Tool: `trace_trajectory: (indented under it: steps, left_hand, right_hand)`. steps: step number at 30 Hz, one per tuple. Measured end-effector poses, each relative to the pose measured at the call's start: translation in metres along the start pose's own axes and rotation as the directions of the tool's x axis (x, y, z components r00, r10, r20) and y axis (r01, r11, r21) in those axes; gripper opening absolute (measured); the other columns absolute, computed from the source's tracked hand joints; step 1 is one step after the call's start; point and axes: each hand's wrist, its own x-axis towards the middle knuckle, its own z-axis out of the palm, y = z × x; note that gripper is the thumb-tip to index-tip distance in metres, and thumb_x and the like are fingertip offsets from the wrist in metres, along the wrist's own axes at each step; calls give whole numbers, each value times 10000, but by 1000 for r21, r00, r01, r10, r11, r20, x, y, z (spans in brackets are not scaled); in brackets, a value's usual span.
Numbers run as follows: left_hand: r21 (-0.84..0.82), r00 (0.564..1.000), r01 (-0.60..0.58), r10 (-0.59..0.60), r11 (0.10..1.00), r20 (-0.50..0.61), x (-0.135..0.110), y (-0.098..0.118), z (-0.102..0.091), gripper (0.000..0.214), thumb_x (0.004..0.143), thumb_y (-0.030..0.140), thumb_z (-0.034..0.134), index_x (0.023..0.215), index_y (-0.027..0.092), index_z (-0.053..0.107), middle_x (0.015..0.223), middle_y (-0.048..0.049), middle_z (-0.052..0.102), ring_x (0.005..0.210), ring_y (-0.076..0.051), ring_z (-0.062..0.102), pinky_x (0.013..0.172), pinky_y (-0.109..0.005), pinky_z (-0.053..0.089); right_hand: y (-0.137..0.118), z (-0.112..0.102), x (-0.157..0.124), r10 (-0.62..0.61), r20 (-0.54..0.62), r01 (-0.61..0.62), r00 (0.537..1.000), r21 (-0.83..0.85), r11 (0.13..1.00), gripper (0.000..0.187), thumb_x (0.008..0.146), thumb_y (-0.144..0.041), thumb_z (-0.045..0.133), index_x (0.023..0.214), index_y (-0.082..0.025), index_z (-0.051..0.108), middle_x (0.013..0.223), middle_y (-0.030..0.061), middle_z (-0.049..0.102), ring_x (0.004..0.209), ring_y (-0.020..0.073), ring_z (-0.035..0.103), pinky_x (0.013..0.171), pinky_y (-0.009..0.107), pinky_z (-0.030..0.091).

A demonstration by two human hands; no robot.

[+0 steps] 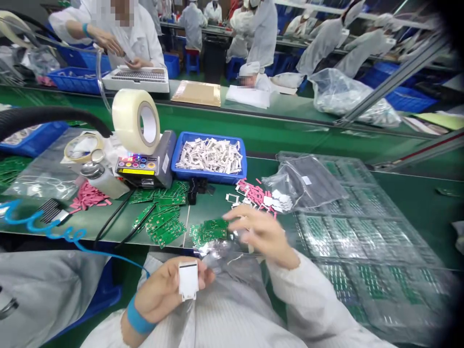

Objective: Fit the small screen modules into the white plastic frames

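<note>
Pinching a white part [188, 279], left hand [161, 290] upturned, right hand [261, 234] raised

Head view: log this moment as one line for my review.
left hand: holds white rectangular part | right hand: blurred, near green circuit boards | beyond: blue tray of white pieces

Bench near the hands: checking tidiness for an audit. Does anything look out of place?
Pink strips lie scattered loose on the bench beside the dark bag, unlike the white pieces gathered in the blue tray. Green circuit boards also lie overlapping and unstacked near the right hand.
</note>
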Motion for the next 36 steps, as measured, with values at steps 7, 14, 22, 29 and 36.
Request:
trace_trajectory:
  steps: [7,14,22,29,36]
  left_hand:
    - [-14,1000,-2,2,1000,20,10,-1,1,405,654,354,752,990,131,703,821,-75,714,966,-257,617,995,-459,373]
    - [-29,998,-60,59,998,-19,8,-1,-2,405,674,335,740,1010,113,693,815,-79,709,934,-242,622,969,-448,399]
    - [-12,985,-161,160,987,-57,8,5,2,435,703,362,714,1055,111,671,866,-87,709,934,-222,625,936,-416,435]
    - [61,949,-271,277,961,-148,5,11,11,376,725,381,692,1010,136,691,899,-74,711,879,-181,623,912,-353,435]
    - [107,916,-322,338,941,-216,-5,12,6,387,733,391,682,1037,152,676,927,-64,687,888,-179,597,879,-333,423]
  right_hand:
    - [125,-9,-6,514,-165,-539,842,-314,782,225,833,-346,574,719,-161,631,736,34,644,672,142,579,660,304,456]
    - [129,3,-7,510,-173,-534,843,-397,747,113,732,-245,611,645,-188,656,769,46,647,707,189,587,608,298,359]
    - [46,-7,6,281,-373,-407,884,-321,855,120,839,-261,518,805,-192,610,727,24,646,705,179,589,730,331,405]
    - [-75,25,25,-253,-248,184,935,-268,946,80,836,-152,540,789,-197,586,698,6,598,725,159,501,917,464,342]
    - [-80,42,35,-363,-175,276,915,-383,881,126,852,-147,517,768,-185,603,680,-8,596,759,157,465,992,545,258]
